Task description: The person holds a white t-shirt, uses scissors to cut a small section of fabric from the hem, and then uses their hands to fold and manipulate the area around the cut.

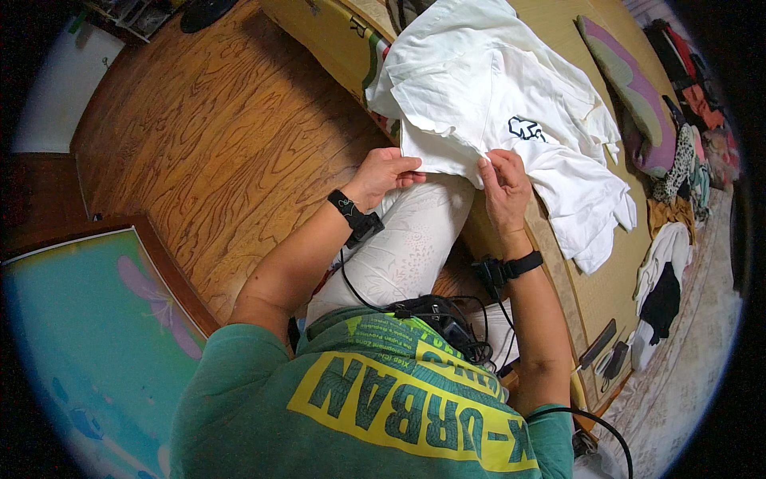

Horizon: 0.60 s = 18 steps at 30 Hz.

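A white T-shirt (550, 100) with a small black-outlined print lies spread and creased over a tan surface. Its near edge hangs toward my lap, stretched between my hands. My left hand (381, 177) pinches one corner of that edge between thumb and fingers. About a hand's width to the right, my right hand (506, 185) pinches the same edge, thumb on top. The cloth between them looks fairly taut above my light patterned trouser leg (407, 239). Both wrists wear black straps with small devices.
The tan surface (594, 319) runs along my right. A purple and beige cushion (638, 96) rests on it. Mixed clothes, including a black piece (664, 303), lie farther right. Wooden flooring (215, 144) spreads left, beside a blue framed panel (88, 335). Black cables (471, 327) cross my lap.
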Available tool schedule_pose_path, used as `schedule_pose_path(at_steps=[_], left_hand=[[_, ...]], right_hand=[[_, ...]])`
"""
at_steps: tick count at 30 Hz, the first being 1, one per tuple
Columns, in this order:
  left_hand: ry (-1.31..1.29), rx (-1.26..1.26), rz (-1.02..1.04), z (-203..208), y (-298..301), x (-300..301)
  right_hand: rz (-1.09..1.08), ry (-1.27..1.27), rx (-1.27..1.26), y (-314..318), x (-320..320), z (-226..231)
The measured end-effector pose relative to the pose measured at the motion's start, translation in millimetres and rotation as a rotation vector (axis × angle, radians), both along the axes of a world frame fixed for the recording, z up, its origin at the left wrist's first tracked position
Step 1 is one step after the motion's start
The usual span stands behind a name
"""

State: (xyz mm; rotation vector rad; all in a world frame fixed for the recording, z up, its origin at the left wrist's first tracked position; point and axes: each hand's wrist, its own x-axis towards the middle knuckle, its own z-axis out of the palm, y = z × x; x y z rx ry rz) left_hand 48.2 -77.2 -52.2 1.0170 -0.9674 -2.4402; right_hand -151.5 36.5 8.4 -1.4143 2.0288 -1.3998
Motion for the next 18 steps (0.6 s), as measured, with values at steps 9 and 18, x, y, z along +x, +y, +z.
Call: schedule_pose_path(at_steps=[9, 18], left_hand=[[0.046, 0.009, -0.015, 1, -1, 2], [-0.023, -0.028, -0.025, -2, -1, 5]], right_hand=[[0.201, 0.593, -0.085, -2, 5, 12], [-0.322, -0.483, -0.04, -41, -62, 48]])
